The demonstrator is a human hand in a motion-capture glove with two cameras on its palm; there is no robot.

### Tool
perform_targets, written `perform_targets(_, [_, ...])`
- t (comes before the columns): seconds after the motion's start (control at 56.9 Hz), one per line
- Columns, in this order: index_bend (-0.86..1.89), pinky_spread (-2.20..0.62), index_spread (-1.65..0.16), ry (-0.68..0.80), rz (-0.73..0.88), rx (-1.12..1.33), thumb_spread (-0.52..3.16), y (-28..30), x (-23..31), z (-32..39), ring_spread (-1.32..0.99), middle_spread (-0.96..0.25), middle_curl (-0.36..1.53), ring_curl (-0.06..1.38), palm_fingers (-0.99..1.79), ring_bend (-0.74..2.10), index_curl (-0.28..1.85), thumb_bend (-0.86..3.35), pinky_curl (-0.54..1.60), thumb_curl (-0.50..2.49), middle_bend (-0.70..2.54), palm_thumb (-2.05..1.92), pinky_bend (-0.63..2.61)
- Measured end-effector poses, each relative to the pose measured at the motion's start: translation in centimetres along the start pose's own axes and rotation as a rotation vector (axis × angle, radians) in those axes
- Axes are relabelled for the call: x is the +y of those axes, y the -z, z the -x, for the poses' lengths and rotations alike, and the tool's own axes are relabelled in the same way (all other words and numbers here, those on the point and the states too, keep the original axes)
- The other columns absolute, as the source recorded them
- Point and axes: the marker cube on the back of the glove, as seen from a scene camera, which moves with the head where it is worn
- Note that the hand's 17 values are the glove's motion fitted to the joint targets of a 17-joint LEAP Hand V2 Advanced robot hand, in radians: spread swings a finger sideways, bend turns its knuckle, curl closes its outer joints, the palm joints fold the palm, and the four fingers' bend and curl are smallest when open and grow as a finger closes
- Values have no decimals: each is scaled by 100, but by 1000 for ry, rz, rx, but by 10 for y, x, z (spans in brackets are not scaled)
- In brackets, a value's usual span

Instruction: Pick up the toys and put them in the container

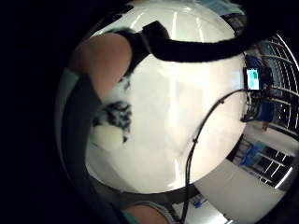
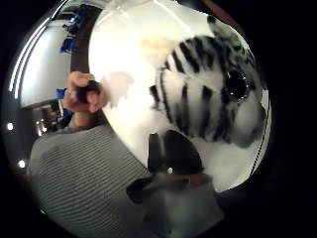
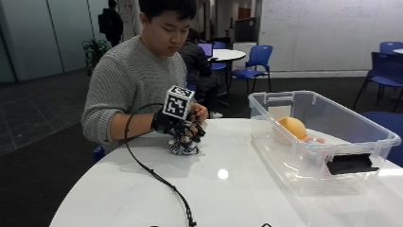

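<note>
Outside view: gloved right hand (image 3: pixel 184 126) curls around a striped plush toy (image 3: pixel 182 147) resting on the white table (image 3: pixel 220 189); clear container (image 3: pixel 318 137) stands well apart, holding an orange toy (image 3: pixel 293 126); thumb-side palm view: the striped toy (image 2: pixel 208 99) fills the frame close beneath the palm; little-finger view: its fur (image 1: pixel 114 116) beside the hand.

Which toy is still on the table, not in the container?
The striped zebra toy, under the gloved right hand. The orange toy already lies inside the clear container.

Blue chairs (image 3: pixel 255 59), round table (image 3: pixel 226 54), whiteboard wall (image 3: pixel 315 33), dark floor (image 3: pixel 38 142)
</note>
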Motion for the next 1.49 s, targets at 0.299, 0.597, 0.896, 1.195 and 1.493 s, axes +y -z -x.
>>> perform_targets(0.299, [11,-7,-40,-12,-17,-17,131,-24,-15,8,-17,-17,28,43,33,36,26,4,32,38,42,23,117])
perform_targets(0.597, [11,-33,-38,38,-70,-63,124,-20,-17,2,-39,-30,42,58,69,81,20,7,36,48,66,43,121])
perform_targets(0.896, [14,-36,-38,229,-260,108,117,109,-35,-19,-45,-36,49,60,68,88,18,3,37,56,66,48,124])
perform_targets(1.195, [14,-36,-38,152,-437,38,115,265,-84,0,-45,-37,55,59,67,89,18,-1,37,60,63,49,125])
perform_targets(1.493, [15,-36,-38,-14,-429,268,117,264,-266,-56,-46,-37,60,58,65,88,18,-1,36,61,61,47,124])
